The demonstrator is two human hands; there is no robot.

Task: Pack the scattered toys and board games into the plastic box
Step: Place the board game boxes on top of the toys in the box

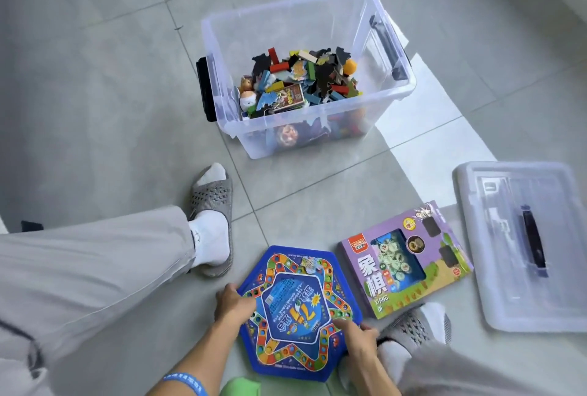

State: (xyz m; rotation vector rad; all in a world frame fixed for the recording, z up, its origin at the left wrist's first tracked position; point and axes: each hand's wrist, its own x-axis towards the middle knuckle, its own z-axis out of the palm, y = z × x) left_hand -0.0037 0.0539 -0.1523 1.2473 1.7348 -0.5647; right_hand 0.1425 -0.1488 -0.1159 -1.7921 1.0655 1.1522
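A blue hexagonal board game (298,313) lies on the tiled floor between my feet. My left hand (233,302) grips its left edge and my right hand (357,338) grips its lower right edge. To its right lies a purple chess game box (403,259) with a window showing round pieces. Farther away stands the clear plastic box (305,129), open, holding many small toys, blocks and puzzle pieces (301,81).
The box's clear lid (524,243) with a dark handle lies on the floor at the right. My left leg and grey slipper (211,221) are at the left, my right slipper (413,325) beside the purple box. A green item (241,387) shows at the bottom edge.
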